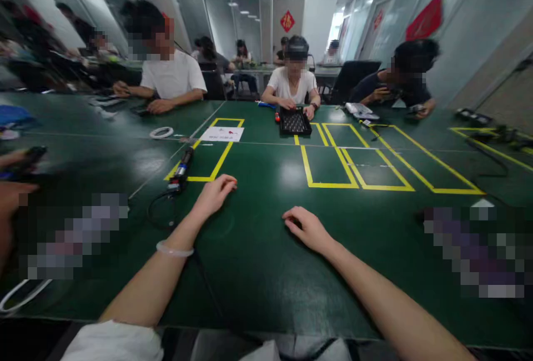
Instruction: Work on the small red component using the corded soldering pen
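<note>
Head view.

- Table [258, 272]: dark green matte top with glossy reflections. Yellow tape outlines [333, 184] form rectangles.
- Left hand [214, 194]: palm down on the table, fingers loosely bent, grasping nothing. A pale smooth bangle [175, 249] is on the wrist.
- Right hand [308, 229]: palm down, fingers curled under, empty, well apart from the left.
- Corded tool [181, 170]: slim black cylinder with a blue band, lying just left of and beyond the left hand, not touched. Its long axis runs away from the wearer, leaning slightly right. Which end is the tip is unclear.
- Cable [160, 211]: thin, black, looping from the tool's near end.
- Paper sheet [222, 134]: white, flat, print unreadable.
- White ring [161, 132]: flat.
- Black tray [295, 122]: gridded, before a seated person.

Both lower corners are pixelated.
</note>
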Demonstrator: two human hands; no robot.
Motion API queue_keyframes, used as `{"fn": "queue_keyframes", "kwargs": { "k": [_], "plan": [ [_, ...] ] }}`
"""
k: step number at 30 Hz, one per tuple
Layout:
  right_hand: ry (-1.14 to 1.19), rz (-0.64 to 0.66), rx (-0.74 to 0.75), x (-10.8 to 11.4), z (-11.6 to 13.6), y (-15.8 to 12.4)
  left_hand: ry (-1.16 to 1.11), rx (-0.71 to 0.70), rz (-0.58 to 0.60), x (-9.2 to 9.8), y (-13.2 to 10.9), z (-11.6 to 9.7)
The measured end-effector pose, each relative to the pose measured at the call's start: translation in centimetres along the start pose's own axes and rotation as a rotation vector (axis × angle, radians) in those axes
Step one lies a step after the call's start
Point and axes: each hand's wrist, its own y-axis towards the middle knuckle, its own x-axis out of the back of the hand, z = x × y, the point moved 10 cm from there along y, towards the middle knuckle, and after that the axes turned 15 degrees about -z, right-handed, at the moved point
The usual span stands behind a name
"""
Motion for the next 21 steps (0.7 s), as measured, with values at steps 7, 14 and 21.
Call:
{"fn": "queue_keyframes", "kwargs": {
  "k": [7,14,21],
  "plan": [
    [0.088,0.032,-0.029,-0.5,0.6,-0.6,-0.486,0.070,0.553,-10.4,-7.8,-7.8],
    [0.088,0.051,-0.001,-0.9,1.3,-0.6,-0.516,0.038,0.680,-10.9,-10.0,-9.7],
    [0.230,0.014,-0.144,-0.5,-0.1,-0.4,-0.400,-0.118,0.582,-9.8,-9.1,-10.4]
  ]
}}
